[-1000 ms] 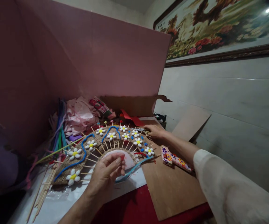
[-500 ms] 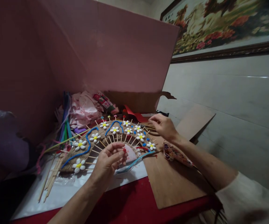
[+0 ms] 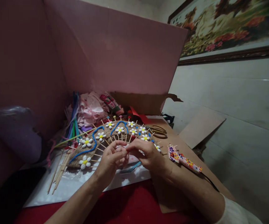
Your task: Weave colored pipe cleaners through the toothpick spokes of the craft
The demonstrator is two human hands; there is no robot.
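- Left hand (image 3: 113, 160), nearest: palm turned inward, fingers loosely curled, thumb and forefinger drawn close together. Right hand (image 3: 152, 157): bent over, thumb and fingers pinched, tips meeting the left's. Cannot tell if anything is caught between; the fingers cover the spot.
- Under the forearms: red tablecloth (image 3: 125, 202); on it a white sheet (image 3: 41, 196) and, to the right, a brown board (image 3: 168, 199).
- Fan-shaped twine panel (image 3: 107, 132) lies on the sheet just beyond the hands, arch away from the wearer. Right hand hides part of its right end.
- On the panel: white flowers (image 3: 86, 142) with yellow centres, wavy blue cord (image 3: 95, 137), blue dots at right. Pale sticks radiate along the inner edge; others jut from the outer, four with coloured tips.
- Left of panel: loose wooden sticks (image 3: 60, 174) in a bunch.
- Right of the right hand: flower-patterned glue gun (image 3: 187, 163) on the board, black cord trailing. Scissors (image 3: 157, 134) farther back, near the panel.
- Behind the panel: pipe cleaners (image 3: 75, 115), crumpled pink material (image 3: 91, 109), red paper (image 3: 139, 115).
- Farthest: tall pink board (image 3: 125, 59); tiled wall (image 3: 230, 87), framed picture (image 3: 227, 31).
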